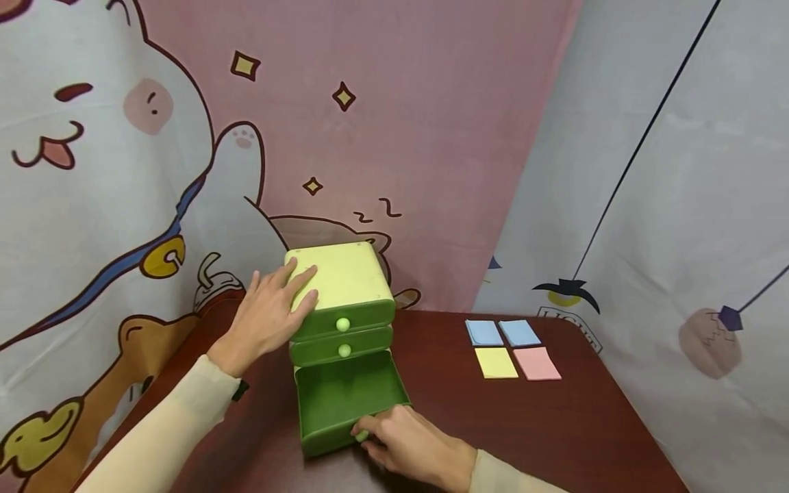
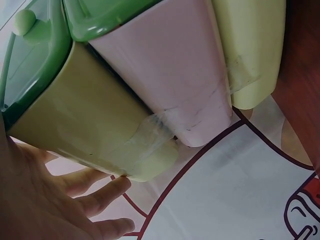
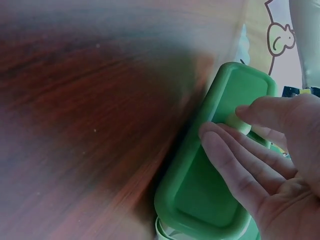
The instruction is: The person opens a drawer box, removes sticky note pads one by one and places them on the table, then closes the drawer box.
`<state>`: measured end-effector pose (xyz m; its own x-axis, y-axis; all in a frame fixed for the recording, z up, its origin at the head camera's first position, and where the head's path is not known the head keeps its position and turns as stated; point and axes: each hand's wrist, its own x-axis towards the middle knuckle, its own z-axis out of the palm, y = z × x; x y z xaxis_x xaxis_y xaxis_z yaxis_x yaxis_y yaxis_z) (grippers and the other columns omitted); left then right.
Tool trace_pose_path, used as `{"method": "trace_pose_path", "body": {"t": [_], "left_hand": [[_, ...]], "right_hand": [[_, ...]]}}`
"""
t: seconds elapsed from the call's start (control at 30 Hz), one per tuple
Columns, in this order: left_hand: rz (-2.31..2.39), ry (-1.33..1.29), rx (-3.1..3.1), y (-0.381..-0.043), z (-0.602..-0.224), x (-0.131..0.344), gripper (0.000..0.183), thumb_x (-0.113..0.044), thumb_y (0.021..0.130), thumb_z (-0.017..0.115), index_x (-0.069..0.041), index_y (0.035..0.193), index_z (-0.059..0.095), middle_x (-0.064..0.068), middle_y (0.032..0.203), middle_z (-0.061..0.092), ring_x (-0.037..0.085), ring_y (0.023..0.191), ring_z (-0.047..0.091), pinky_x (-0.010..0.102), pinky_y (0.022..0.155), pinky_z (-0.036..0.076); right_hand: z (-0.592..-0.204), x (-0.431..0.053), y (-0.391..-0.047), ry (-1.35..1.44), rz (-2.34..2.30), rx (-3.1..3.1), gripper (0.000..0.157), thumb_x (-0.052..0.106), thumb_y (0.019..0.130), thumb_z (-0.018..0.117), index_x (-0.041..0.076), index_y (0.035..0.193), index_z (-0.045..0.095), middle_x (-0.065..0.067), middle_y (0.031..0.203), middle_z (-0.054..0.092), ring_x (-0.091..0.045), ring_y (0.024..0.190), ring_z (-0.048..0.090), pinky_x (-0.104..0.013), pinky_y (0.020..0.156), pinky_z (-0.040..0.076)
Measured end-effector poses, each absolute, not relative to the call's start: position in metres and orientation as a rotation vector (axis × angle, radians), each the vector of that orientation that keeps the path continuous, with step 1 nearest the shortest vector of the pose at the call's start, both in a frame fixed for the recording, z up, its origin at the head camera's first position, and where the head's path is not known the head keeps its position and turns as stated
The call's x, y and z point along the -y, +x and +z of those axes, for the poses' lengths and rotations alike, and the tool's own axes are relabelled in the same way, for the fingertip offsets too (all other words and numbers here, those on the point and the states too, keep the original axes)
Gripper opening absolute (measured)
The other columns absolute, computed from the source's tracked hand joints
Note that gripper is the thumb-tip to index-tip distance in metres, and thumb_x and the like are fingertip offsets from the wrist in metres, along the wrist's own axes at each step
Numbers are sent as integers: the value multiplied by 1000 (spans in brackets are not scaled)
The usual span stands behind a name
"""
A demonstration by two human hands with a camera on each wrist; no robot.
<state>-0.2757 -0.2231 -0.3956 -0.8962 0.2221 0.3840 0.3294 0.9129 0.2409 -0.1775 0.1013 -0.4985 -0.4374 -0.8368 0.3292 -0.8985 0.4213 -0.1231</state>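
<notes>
A small three-tier drawer unit (image 1: pixel 345 277) with a pale yellow top and green drawer fronts stands on the table. Its bottom drawer (image 1: pixel 351 390) is pulled out, and the inside shows bare green. The upper two drawers are closed. My left hand (image 1: pixel 271 311) rests on the top's left side with fingers spread; in the left wrist view it lies along the yellow tier (image 2: pixel 95 110). At the bottom drawer's front, my right hand (image 1: pixel 416 441) pinches the round light-green knob (image 3: pixel 238 123) between thumb and fingers.
To the right on the dark red-brown table (image 1: pixel 444 424) lie two blue sticky-note pads (image 1: pixel 485 333), a yellow one (image 1: pixel 496 363) and a pink one (image 1: pixel 537 363). A cartoon-printed cloth (image 1: pixel 431 137) hangs behind the table. Clear tape (image 2: pixel 150 132) joins the tiers' sides.
</notes>
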Motion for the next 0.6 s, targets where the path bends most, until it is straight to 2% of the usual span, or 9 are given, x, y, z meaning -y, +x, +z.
{"method": "trace_pose_path", "body": {"t": [0.1,0.33,0.6], "left_hand": [[-431,-409,2719,-277,-395,222,70,-64,123,38,-27,182,45,23,191,33,61,163,49,87,140,15],[-440,-406,2723,-277,-396,223,70,-64,123,38,-27,182,45,23,192,32,60,164,49,86,141,15],[-431,-404,2724,-277,-395,224,70,-64,123,38,-27,182,44,23,191,32,61,164,49,85,141,15]], "right_hand": [[-498,-100,-181,1534,428,2461,20,13,107,84,21,126,83,13,110,89,15,79,70,2,67,42],[-500,-97,-187,1517,453,2497,21,12,105,86,20,125,84,12,113,90,11,88,77,0,72,51],[-499,-93,-195,1504,440,2491,23,11,105,85,19,126,84,10,110,90,11,83,75,0,69,48]]}}
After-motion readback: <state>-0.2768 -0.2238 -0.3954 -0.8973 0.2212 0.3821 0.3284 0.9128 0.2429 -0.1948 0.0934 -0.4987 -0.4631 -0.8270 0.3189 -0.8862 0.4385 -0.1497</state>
